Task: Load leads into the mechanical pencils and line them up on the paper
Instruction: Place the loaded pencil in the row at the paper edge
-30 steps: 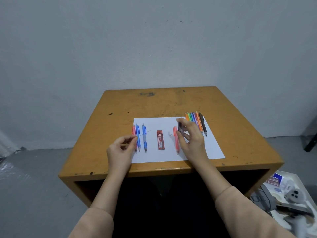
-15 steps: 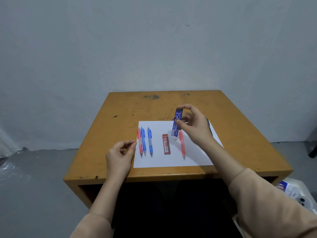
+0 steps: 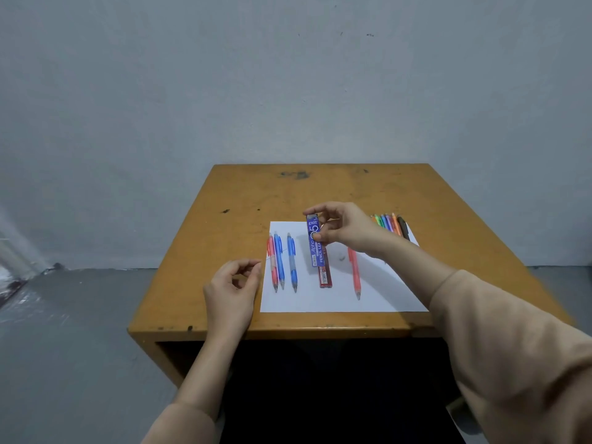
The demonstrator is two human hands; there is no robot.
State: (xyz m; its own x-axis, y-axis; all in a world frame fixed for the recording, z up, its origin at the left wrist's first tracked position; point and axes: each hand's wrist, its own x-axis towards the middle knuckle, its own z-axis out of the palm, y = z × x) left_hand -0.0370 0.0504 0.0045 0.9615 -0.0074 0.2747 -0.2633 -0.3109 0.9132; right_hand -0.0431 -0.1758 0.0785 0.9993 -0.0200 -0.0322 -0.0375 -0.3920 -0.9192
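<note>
scene: a head-worn camera looks down on a worn orange-brown desk (image 3: 320,193) against a grey wall, with a grey floor around it.
paper: a white sheet (image 3: 384,290) lies on the near half of the desk, its near edge close to the desk's front edge.
right hand: the right hand (image 3: 346,229) is raised over the far middle of the paper. its thumb and curled fingers pinch the top part of a blue lead case (image 3: 313,243), which hangs upright.
blue lead case writing: white print runs along its length. it reads "alpha", a large "5" and "pencil lea", the rest cut off. a small word ending in "soft" sits at the top.
red lead case: a dark red lead case (image 3: 324,277) lies flat on the middle of the paper, partly behind the blue one. its label is too small to read.
left hand: the left hand (image 3: 234,290) rests on the desk just left of the paper, fingers loosely curled, thumb and forefinger tips close together, gripping nothing visible.
pencils on the left: a red pencil (image 3: 272,264) and a blue pencil (image 3: 279,261) lie side by side, touching, with a second blue pencil (image 3: 291,261) just to their right, tips toward the near edge.
pencil on the right: a salmon pencil (image 3: 354,274) lies alone right of the red case, tip near.
far right: a bundle of coloured pencils (image 3: 389,223) lies at the paper's far right corner.
clothing: beige sleeves (image 3: 512,347) cover both forearms.
</note>
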